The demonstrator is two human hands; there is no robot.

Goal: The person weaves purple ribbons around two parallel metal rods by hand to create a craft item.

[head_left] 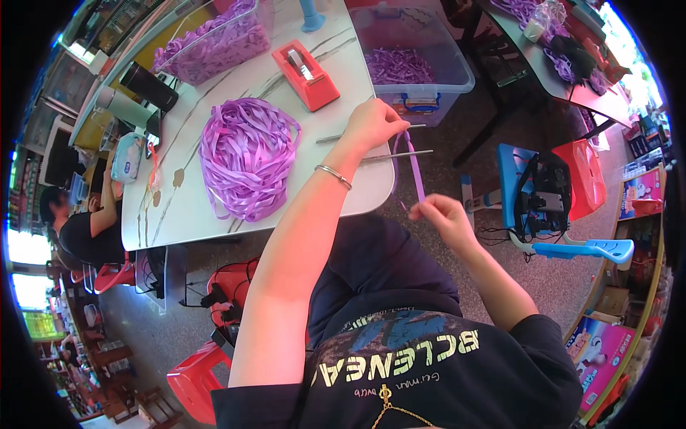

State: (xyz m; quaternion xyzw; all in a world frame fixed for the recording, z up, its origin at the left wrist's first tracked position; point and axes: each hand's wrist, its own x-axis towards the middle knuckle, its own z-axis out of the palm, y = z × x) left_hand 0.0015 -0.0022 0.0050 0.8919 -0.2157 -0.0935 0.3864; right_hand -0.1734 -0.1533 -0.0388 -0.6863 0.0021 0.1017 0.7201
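Sitting on the white table (182, 227), a big purple ribbon pile (250, 159) is resting left of both hands. The left hand (373, 129) is pinching a purple strip (417, 175) up high, by thin rods (413, 153) that are poking past the table's edge. The right hand (444, 217), fingers curled, is pinching it lower down.

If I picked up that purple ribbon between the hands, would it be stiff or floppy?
Probably floppy: the purple ribbon looks thin and flat, and strips in the ribbon pile on the table bend into loose loops. It's likely very light, being just a narrow strip. The pile's strips look a bit shiny, so this may feel slippery.
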